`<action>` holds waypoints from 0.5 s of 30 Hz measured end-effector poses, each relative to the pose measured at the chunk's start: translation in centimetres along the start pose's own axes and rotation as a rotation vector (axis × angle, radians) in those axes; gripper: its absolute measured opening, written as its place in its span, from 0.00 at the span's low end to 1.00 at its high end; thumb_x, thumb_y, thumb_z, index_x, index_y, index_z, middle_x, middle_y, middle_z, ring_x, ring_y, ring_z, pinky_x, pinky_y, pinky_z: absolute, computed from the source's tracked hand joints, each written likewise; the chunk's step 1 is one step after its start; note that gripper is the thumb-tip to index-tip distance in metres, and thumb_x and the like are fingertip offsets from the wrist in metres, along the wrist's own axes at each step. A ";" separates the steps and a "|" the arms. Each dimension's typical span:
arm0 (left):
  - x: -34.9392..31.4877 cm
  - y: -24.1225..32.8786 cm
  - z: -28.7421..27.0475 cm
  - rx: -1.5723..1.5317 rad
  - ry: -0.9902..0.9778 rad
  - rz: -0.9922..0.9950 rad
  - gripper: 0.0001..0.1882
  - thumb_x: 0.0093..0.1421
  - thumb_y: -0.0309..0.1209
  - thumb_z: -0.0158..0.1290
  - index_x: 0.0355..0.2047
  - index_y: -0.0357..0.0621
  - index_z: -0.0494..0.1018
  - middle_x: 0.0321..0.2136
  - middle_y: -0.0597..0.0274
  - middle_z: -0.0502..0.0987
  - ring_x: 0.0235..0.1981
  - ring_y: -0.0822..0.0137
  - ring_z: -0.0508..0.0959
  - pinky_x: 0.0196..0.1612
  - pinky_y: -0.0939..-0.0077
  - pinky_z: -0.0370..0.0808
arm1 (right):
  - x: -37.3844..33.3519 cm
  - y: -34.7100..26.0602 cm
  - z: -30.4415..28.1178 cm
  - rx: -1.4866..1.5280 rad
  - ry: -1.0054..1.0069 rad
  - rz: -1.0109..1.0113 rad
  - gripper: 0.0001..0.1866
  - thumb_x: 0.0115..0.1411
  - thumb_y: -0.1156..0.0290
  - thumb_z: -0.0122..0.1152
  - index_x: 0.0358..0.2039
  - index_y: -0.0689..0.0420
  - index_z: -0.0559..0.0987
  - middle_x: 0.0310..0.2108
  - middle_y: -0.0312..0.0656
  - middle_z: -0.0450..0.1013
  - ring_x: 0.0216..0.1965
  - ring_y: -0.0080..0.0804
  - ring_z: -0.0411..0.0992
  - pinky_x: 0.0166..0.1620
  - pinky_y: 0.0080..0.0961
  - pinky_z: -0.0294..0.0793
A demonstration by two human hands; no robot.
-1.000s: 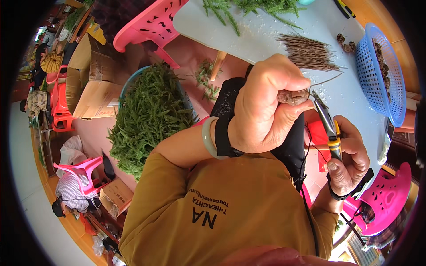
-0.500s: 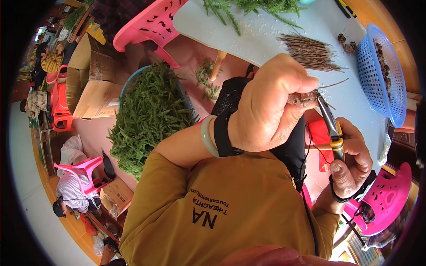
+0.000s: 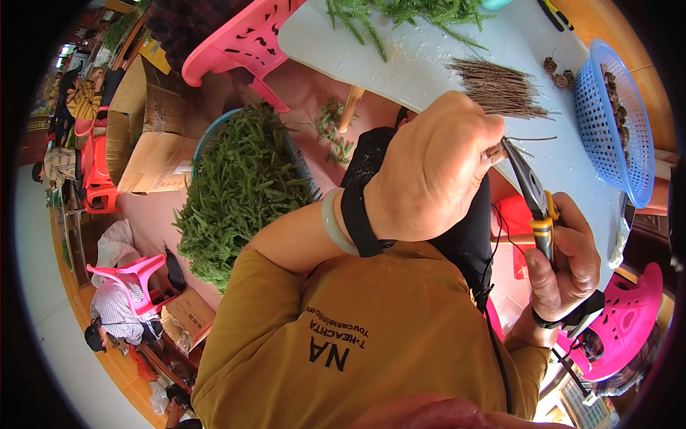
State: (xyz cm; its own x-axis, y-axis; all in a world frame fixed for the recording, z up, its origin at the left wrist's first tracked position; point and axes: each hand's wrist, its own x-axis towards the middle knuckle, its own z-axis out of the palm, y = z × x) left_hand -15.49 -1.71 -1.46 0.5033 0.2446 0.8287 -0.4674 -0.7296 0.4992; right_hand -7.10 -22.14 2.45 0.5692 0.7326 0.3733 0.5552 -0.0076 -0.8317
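My left hand (image 3: 436,175) is closed round a brown pine cone (image 3: 492,153), most of it hidden by the fingers. Thin brown wire (image 3: 532,138) sticks out from the cone toward the right, its ends apart. In my right hand (image 3: 568,275) is a pair of pliers (image 3: 529,187) with yellow and grey handles. The jaw tips touch the wire close to the cone; whether they grip it I cannot tell. Beyond my left hand, a bundle of brown wire stems (image 3: 500,87) lies on the white table (image 3: 421,68).
A blue basket (image 3: 600,121) of cones stands at the table's right edge, with loose cones (image 3: 559,73) beside it. Green sprigs (image 3: 429,11) lie at the far side. Left of me are a tub of greenery (image 3: 239,189), a cardboard box (image 3: 153,154) and a pink chair (image 3: 236,43).
My left hand has turned, so its fingers now cover more of the cone. The plier tips have shifted slightly left and up, and the wire ends point differently.
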 end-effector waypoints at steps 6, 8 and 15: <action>0.3 0.9 -0.2 -0.040 -0.075 -0.221 0.11 0.55 0.20 0.52 0.38 0.35 0.64 0.28 0.58 0.69 0.25 0.71 0.70 0.28 0.80 0.69 | 1.4 0.3 -0.8 -0.330 -0.057 -0.177 0.17 0.41 0.71 0.70 0.28 0.66 0.73 0.41 0.60 0.69 0.37 0.43 0.71 0.38 0.29 0.71; 0.4 0.9 -0.2 -0.124 -0.089 -0.255 0.11 0.55 0.21 0.51 0.37 0.35 0.63 0.27 0.59 0.69 0.23 0.72 0.69 0.27 0.81 0.68 | 2.0 0.2 -1.3 -0.401 -0.080 -0.252 0.16 0.42 0.70 0.70 0.27 0.65 0.73 0.40 0.58 0.70 0.36 0.44 0.71 0.36 0.29 0.71; 2.0 2.7 -2.1 -0.825 -0.243 -0.857 0.08 0.58 0.25 0.49 0.35 0.35 0.62 0.24 0.65 0.67 0.18 0.79 0.63 0.20 0.84 0.64 | 3.6 0.1 -3.1 -0.536 -0.169 -0.443 0.16 0.43 0.67 0.69 0.27 0.64 0.74 0.38 0.57 0.71 0.37 0.47 0.71 0.36 0.32 0.73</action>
State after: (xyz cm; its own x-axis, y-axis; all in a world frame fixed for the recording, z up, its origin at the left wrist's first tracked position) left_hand -17.26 -1.83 2.09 0.9580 0.2575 0.1263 -0.1940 0.2574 0.9466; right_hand -3.10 -21.62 5.00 0.1435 0.8391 0.5246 0.9588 0.0134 -0.2838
